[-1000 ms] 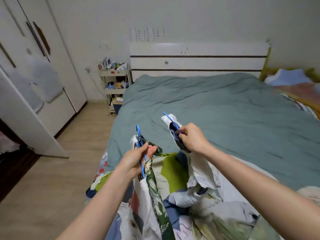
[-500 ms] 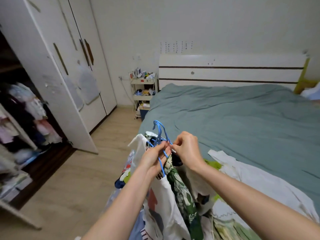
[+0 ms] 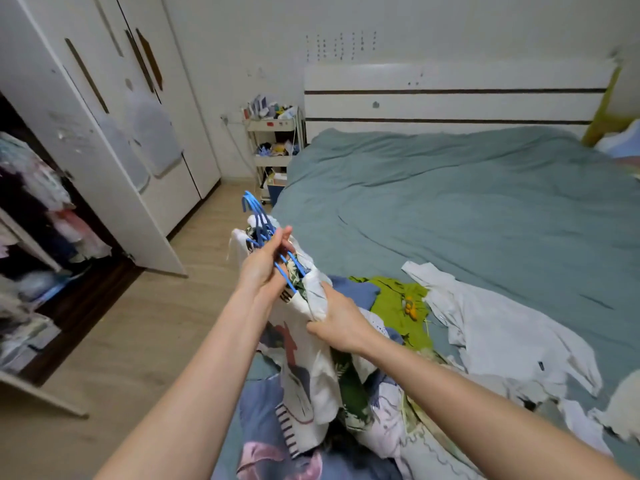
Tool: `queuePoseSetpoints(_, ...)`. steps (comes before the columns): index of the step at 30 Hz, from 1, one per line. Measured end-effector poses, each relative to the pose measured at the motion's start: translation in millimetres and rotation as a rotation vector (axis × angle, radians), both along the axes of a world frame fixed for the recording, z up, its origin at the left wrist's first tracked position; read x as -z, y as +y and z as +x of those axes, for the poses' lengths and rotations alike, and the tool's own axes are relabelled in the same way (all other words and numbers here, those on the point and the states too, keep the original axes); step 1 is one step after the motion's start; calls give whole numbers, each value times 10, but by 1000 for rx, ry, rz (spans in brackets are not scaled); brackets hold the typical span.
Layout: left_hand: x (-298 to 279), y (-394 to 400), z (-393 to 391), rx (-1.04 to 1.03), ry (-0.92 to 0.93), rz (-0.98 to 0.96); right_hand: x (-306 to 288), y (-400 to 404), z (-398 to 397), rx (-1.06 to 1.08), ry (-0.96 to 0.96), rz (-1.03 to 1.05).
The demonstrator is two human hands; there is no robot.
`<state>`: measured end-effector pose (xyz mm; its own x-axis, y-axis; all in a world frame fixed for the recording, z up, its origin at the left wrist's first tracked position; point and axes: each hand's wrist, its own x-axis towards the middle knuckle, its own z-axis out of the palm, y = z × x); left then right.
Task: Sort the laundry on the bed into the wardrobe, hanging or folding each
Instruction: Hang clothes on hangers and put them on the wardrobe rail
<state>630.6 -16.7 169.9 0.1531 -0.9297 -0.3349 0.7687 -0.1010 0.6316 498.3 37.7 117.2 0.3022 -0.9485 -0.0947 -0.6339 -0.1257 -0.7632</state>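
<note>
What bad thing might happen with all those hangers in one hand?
1. The left hand holds several blue hangers bunched together, each with clothes on it, so the hooks may tangle or one may slip from the grip.
2. The right hand grips only the cloth, so tugging might pull a garment off its hanger.
3. The clothes hang low over the pile on the bed and might snag there.

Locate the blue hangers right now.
Head view, left of centre: the blue hangers are bunched in the left hand, above the clothes, hooks pointing toward the open wardrobe.
</note>
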Motion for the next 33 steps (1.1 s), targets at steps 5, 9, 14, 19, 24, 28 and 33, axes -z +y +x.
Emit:
queuePoseSetpoints(5, -355, 100, 467, -127, -112, -45, -271, 176, 640, -125, -412, 202)
queuePoseSetpoints(9, -649, 177, 700, -122, -322, -55, -414, 286, 1005, -129, -596, 338)
queuePoseSetpoints(14, -467, 138, 533, -81, -370, 25, -221, 268, 834, -52, -496, 311)
queuePoseSetpoints(19, 213, 58, 143, 53, -379, 128, 265, 248, 326, -11, -348, 366)
queuePoseSetpoints(24, 939, 27, -428, 238, -441, 212, 700, 265, -647, 196, -386, 556)
queuePoseSetpoints(28, 1289, 74, -1137, 398, -510, 237, 941, 297, -1747, 557, -376, 483)
queuePoseSetpoints(33, 1594, 4, -1907, 538, -612, 330, 1095, 432, -2893, 885, -311, 372)
